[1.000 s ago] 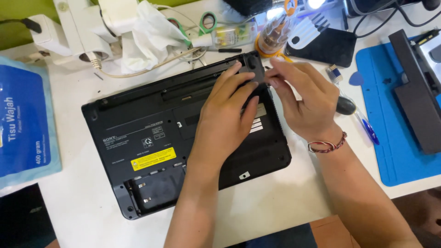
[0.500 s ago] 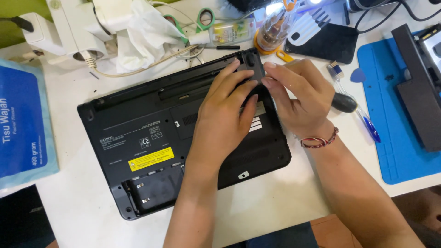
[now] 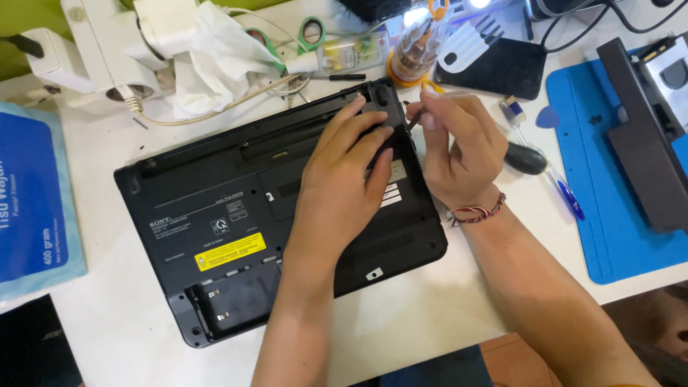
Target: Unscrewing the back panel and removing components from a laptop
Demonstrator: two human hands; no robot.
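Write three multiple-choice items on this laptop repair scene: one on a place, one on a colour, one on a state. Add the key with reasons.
1. Where does the left hand rest?
A. on the laptop's underside
B. on the blue mat
C. on the tissue pack

2. What colour is the sticker on the laptop?
A. red
B. yellow
C. green

3. How does the laptop lie?
A. open, screen up
B. on its edge
C. shut, bottom up

Key: 1 A, the palm lies flat on the black base. 2 B, the rectangular label near the empty battery bay is yellow. 3 C, the base with labels and vents faces up, while the right hand holds a thin tool at its far corner.
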